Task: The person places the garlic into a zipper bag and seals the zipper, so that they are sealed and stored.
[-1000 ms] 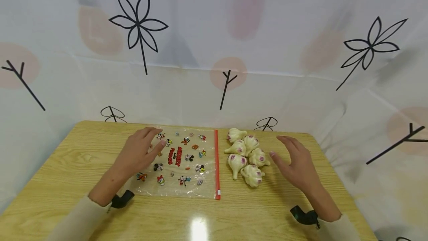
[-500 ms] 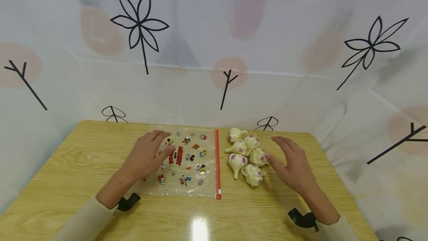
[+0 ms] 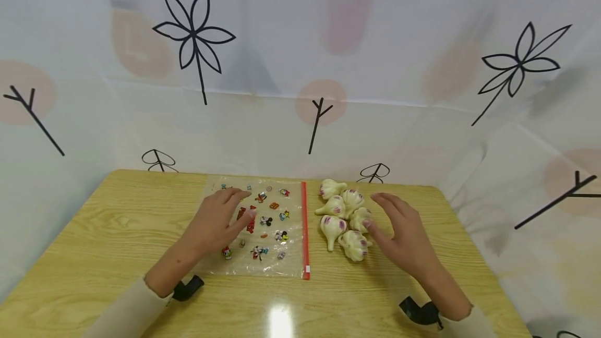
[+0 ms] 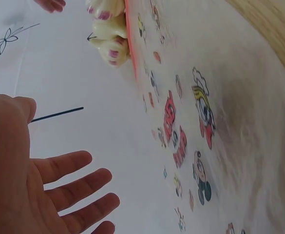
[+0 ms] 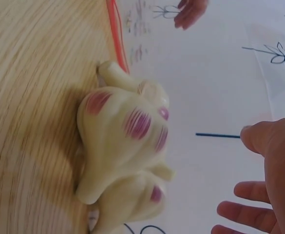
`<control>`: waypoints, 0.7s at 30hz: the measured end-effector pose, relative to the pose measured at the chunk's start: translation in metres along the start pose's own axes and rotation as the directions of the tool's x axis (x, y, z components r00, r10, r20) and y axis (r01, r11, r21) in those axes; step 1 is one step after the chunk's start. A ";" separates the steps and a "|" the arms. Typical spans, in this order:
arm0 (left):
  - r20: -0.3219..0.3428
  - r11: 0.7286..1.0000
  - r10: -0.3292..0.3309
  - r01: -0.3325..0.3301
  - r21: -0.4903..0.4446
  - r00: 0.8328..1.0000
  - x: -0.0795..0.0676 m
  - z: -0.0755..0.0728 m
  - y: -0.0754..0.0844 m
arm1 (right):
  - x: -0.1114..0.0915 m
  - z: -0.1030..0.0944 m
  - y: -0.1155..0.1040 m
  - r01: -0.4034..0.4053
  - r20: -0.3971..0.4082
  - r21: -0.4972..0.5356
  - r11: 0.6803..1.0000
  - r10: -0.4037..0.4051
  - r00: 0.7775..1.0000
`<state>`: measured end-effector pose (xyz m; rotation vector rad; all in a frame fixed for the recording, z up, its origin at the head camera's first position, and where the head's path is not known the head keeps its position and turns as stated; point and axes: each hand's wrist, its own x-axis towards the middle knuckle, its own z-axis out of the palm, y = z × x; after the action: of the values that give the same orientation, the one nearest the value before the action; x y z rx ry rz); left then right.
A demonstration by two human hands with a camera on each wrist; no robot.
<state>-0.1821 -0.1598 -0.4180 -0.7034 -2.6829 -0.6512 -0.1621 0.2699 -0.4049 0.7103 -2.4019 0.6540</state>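
Observation:
A clear zip bag (image 3: 281, 228) with printed cartoon figures and a red zip edge lies flat on the table. Over its left part hovers my left hand (image 3: 217, 226), fingers extended and holding nothing; the left wrist view shows a gap between its fingers and the bag (image 4: 157, 122). Right of the red edge sits a cluster of several garlic bulbs (image 3: 333, 228), pale with purple patches. My right hand (image 3: 403, 233) is just right of the cluster, fingers loosely extended. In the right wrist view this hand (image 5: 278, 180) stands apart from the nearest bulb (image 5: 123, 126).
The wooden table (image 3: 108, 233) has its back edge against a white cloth backdrop (image 3: 263, 129) with printed plants. A black wrist camera mount (image 3: 188, 288) sits at the left wrist, another mount (image 3: 419, 311) at the right.
My left hand has drifted right across the bag. My right hand has moved left, closer to the garlic bulbs. The bag and bulbs have stayed put.

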 end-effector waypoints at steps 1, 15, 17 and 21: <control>0.004 1.000 -0.001 0.001 -0.003 1.000 0.000 0.001 0.002 | 0.000 0.001 -0.001 0.007 -0.001 0.002 1.000 -0.007 1.000; 0.039 0.999 0.023 -0.024 0.023 0.999 0.001 0.012 0.014 | 0.001 0.011 -0.021 0.068 0.011 0.017 0.998 -0.069 0.998; 0.047 0.999 0.016 -0.018 0.027 0.999 0.001 0.014 0.015 | 0.001 0.014 -0.025 0.078 0.009 0.020 0.997 -0.079 0.997; 0.064 0.999 0.016 -0.018 0.033 0.998 0.002 0.018 0.018 | 0.000 0.019 -0.032 0.074 0.027 0.037 0.997 -0.075 0.997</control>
<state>-0.1771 -0.1365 -0.4262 -0.7502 -2.7362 -0.5876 -0.1497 0.2347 -0.4097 0.8252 -2.3818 0.6624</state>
